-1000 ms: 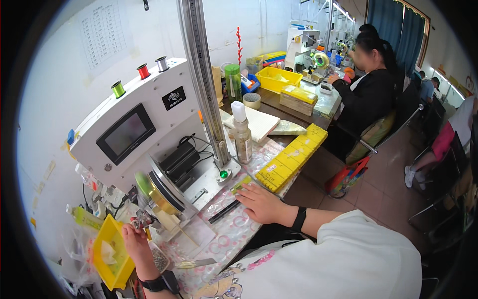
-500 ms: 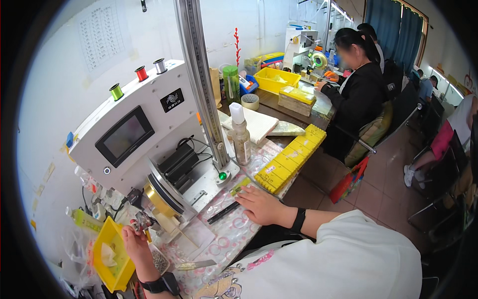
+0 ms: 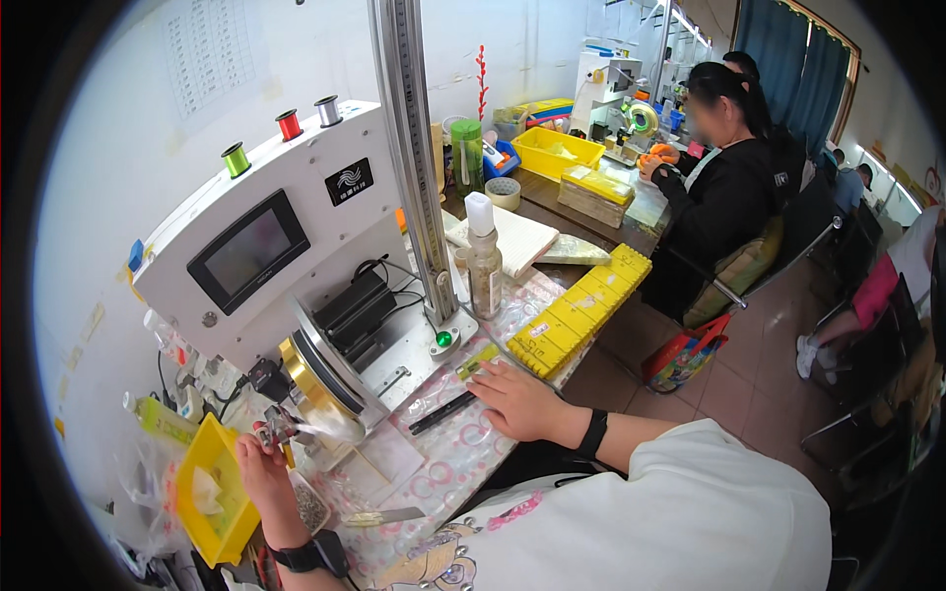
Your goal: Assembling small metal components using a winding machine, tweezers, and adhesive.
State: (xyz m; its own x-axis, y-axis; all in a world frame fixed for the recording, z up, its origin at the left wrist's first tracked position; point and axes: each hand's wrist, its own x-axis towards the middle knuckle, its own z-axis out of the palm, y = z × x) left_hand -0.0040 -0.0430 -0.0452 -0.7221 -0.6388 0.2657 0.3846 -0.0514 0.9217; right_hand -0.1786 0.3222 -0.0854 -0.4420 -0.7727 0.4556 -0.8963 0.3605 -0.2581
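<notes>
My left hand (image 3: 262, 475) is raised beside the gold-rimmed wheel (image 3: 307, 394) of a white machine (image 3: 258, 236). Its fingers are curled closed at a small silver metal fitting (image 3: 280, 424); what they pinch is too small to make out. Between that fitting and the wheel a pale part (image 3: 333, 426) looks smeared by motion. My right hand (image 3: 519, 401) rests palm down at the table's near edge, fingers stretched out and holding nothing. Close to its fingertips lie a small yellow-green piece (image 3: 478, 362) and a black bar (image 3: 440, 413).
A long yellow box (image 3: 581, 310) lies beyond my right hand. A capped bottle (image 3: 484, 271) stands by the upright metal rail (image 3: 412, 148). At left is a yellow bin (image 3: 222, 527), near a small tray of grains (image 3: 310, 504). Further along the bench sits a person (image 3: 724, 177).
The whole view has shifted slightly. The pale part beside the wheel was sharp before and is blurred now. Both my hands stay at nearly the same places.
</notes>
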